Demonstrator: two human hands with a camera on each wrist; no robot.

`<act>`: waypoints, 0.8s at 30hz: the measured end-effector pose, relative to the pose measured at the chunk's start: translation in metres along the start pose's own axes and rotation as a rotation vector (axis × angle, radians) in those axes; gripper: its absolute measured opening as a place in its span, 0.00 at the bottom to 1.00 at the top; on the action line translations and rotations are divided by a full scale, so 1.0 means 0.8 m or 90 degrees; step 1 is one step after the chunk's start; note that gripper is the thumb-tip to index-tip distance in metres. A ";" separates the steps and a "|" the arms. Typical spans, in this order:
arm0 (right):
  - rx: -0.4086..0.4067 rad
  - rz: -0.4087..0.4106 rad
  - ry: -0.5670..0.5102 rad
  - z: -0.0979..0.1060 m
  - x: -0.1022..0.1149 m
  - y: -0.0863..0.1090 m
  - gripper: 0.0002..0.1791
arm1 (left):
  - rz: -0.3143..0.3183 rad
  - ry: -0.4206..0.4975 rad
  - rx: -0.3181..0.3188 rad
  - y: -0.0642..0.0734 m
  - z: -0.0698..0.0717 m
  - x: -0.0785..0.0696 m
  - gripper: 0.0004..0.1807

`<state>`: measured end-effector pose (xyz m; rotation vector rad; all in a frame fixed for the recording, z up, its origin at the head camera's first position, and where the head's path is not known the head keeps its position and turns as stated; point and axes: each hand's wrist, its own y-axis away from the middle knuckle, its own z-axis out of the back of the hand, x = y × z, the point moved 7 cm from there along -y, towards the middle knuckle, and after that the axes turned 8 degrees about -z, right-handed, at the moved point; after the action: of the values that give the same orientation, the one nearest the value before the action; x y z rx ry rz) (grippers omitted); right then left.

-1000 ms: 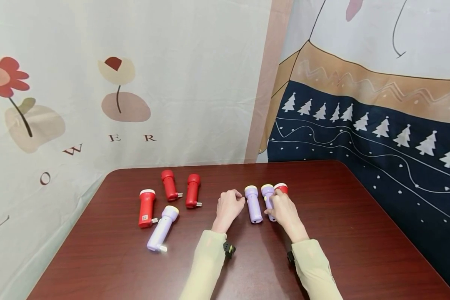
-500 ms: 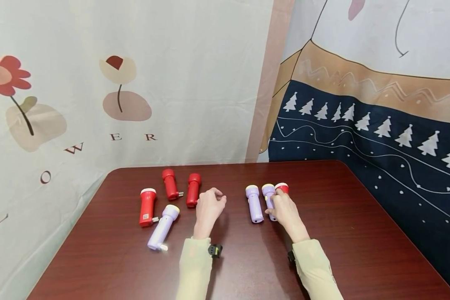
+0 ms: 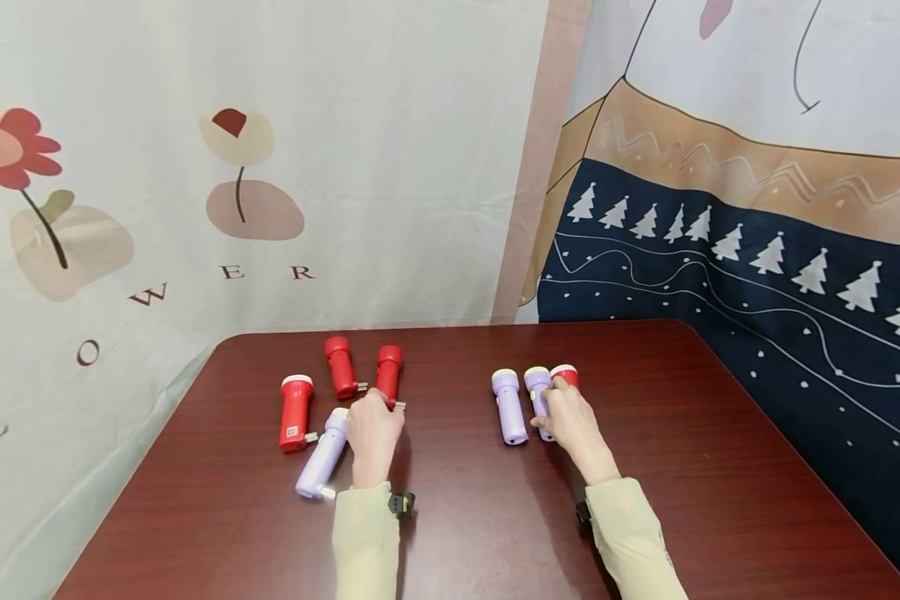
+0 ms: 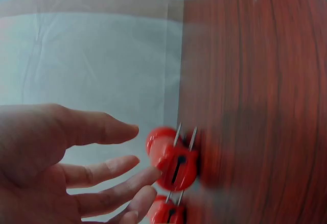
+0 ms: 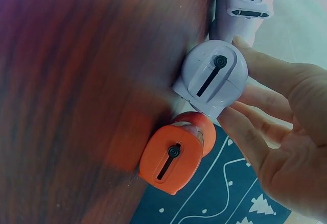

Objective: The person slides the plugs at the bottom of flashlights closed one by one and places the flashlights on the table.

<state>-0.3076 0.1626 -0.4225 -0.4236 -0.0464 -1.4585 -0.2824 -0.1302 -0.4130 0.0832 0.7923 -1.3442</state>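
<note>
My left hand (image 3: 375, 429) hovers over the left group of flashlights, fingers relaxed and apart in the left wrist view. Nearest to it are a red flashlight (image 3: 388, 372) with prongs folded out, a second red flashlight (image 3: 340, 367), and a purple flashlight (image 3: 321, 458) whose head it partly covers. On the right, my right hand (image 3: 573, 427) holds a purple flashlight (image 5: 212, 78) between thumb and fingers; it lies on the table. A red flashlight (image 5: 173, 157) lies right beside it, partly hidden by the hand in the head view. Another purple flashlight (image 3: 508, 408) lies to its left.
A red flashlight with a white rim (image 3: 296, 414) lies at the far left of the dark wooden table (image 3: 480, 533). Printed curtains (image 3: 390, 167) hang behind the table's back edge. A navy cloth with white trees (image 3: 757, 300) hangs along the right side.
My left hand has moved left, from beside the right-hand purple flashlights to the left group. The right hand stays on its purple flashlight. No flashlight has visibly moved.
</note>
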 end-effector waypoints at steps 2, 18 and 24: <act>0.001 -0.002 -0.003 0.001 0.000 0.000 0.21 | 0.014 -0.020 -0.021 -0.001 0.008 0.006 0.06; 0.008 -0.012 -0.005 0.002 -0.001 -0.003 0.22 | 0.188 -0.074 0.045 0.004 0.052 0.055 0.18; 0.008 -0.012 -0.007 0.001 0.000 -0.003 0.22 | 0.242 -0.072 0.145 0.010 0.049 0.074 0.23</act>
<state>-0.3100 0.1630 -0.4208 -0.4221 -0.0682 -1.4740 -0.2565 -0.1964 -0.4201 0.3187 0.4957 -1.0617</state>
